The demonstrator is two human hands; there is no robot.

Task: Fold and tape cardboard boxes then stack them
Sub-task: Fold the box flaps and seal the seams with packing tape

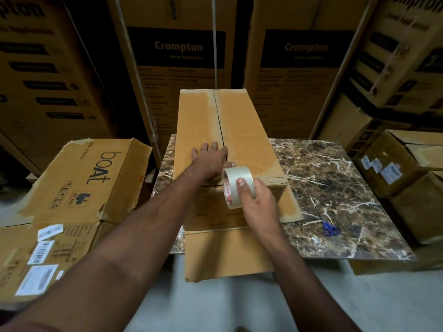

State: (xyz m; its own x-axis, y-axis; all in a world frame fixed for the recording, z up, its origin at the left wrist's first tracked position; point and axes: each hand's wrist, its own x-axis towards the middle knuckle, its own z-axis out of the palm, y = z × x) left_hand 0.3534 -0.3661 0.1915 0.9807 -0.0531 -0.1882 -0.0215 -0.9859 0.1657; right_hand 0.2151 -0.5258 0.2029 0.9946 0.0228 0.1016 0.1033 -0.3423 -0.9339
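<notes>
The cardboard box [230, 140] lies on the table [335, 188], toward 12 o'clock. The left hand [208, 159] presses flat to keep the flaps closed; the right hand [256, 202] grips the tape roll [236, 185] at the near seam, probably to begin taping.

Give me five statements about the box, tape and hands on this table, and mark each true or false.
1. The right hand holds the tape roll. True.
2. The left hand grips scissors. False: it presses flat on the box.
3. The blue-handled scissors lie on the marble table. True.
4. The box's top flaps stand open. False: they are folded shut, meeting at a centre seam.
5. The boAt carton sits right of the table. False: left.
</notes>
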